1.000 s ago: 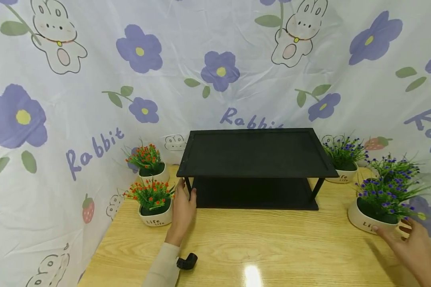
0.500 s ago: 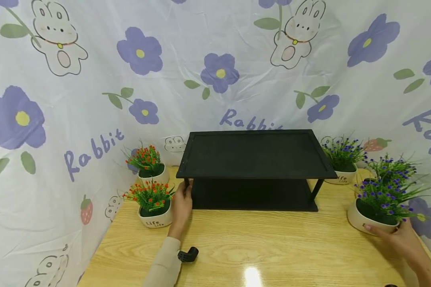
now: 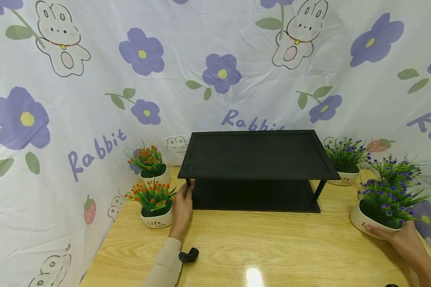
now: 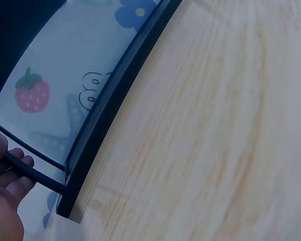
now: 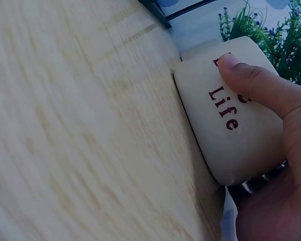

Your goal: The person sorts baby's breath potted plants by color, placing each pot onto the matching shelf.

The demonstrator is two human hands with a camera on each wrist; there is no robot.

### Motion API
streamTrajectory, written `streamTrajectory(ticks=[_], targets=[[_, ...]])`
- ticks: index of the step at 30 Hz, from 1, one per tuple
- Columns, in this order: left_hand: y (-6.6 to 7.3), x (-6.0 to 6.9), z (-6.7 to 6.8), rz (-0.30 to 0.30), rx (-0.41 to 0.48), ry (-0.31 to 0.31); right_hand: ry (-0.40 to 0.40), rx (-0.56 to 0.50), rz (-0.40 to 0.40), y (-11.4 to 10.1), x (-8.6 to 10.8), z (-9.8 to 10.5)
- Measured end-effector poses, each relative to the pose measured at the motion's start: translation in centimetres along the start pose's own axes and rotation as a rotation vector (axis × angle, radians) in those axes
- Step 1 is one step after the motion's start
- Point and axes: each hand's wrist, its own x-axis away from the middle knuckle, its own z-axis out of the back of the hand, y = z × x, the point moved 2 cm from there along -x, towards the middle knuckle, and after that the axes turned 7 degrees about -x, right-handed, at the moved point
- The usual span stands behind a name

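Observation:
A black two-tier shelf (image 3: 255, 155) stands in the middle of the wooden table. My left hand (image 3: 182, 207) is at its left end; in the left wrist view the fingers (image 4: 20, 188) curl round a thin black post (image 4: 32, 174). At the right, my right hand (image 3: 404, 241) holds a white oval pot (image 3: 368, 219) of purple-flowered artificial plants (image 3: 389, 199). The thumb (image 5: 251, 78) lies across the pot's "Life" lettering in the right wrist view, and the other fingers are mostly hidden behind it. The pot's base is at the tabletop.
Two pots with orange-red flowers, a front pot (image 3: 157, 219) and a back pot (image 3: 161, 172), stand left of the shelf. Another purple-flowered pot (image 3: 346, 177) is by its right end, and more purple flowers (image 3: 395, 169) show behind the held pot. A printed cloth (image 3: 219, 103) hangs around the table.
My right hand has closed in on the purple-flowered pot, its thumb now lying on the front. My left fingers have drawn in round the shelf's left post. The shelf looks unmoved.

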Motion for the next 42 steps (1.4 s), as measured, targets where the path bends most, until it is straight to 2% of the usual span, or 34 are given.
streamTrajectory(ticks=[3,5,13,20,25,28,32,35,39,42], targets=[[0.0,0.0,0.0,-0.004,0.011,-0.009,-0.051,-0.037,-0.109,0.1,0.0,0.1],[0.0,-0.1,0.0,-0.007,0.014,-0.012,-0.058,-0.046,-0.14,0.1,0.0,0.1],[-0.3,-0.1,-0.1,-0.013,-0.023,0.008,0.016,0.122,-0.132,-0.1,-0.2,0.2],[-0.3,0.0,-0.2,-0.023,-0.019,0.016,0.003,0.139,-0.174,0.0,-0.4,0.4],[-0.4,-0.1,-0.2,-0.02,-0.002,0.011,0.031,0.121,-0.131,-0.3,-0.4,0.3],[-0.4,-0.1,-0.2,-0.005,0.011,0.001,0.052,0.095,-0.139,-0.8,-0.3,0.2],[-0.4,-0.1,-0.1,0.023,0.02,-0.01,0.071,0.109,-0.114,-2.1,-0.1,0.4],[-0.4,0.0,-0.1,0.036,0.028,-0.02,0.067,0.118,-0.064,-3.3,0.1,0.7],[-0.4,-0.2,-0.2,0.047,0.062,-0.022,0.067,0.146,-0.048,-4.8,0.4,1.1],[-0.4,-0.2,-0.2,0.094,0.088,-0.027,0.079,0.178,-0.024,-5.9,0.6,1.3]])
